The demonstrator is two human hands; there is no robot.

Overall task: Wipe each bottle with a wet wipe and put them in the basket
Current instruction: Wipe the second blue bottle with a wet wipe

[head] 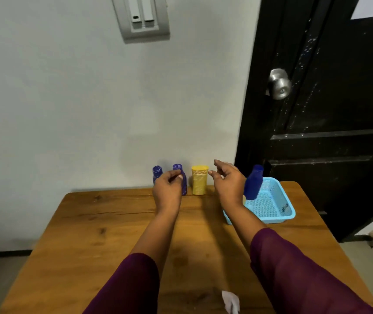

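Observation:
Three bottles stand in a row at the table's far edge against the wall: a purple bottle, a second purple bottle and a yellow bottle. A blue bottle stands upright in the light blue basket on the right. My left hand hovers in front of the two purple bottles, fingers half curled, holding nothing. My right hand is spread open between the yellow bottle and the basket, close to the yellow one. A crumpled white wet wipe lies at the table's near edge.
The wooden table stands against a pale wall. A black door with a metal knob is behind the basket on the right. A switch plate hangs on the wall above.

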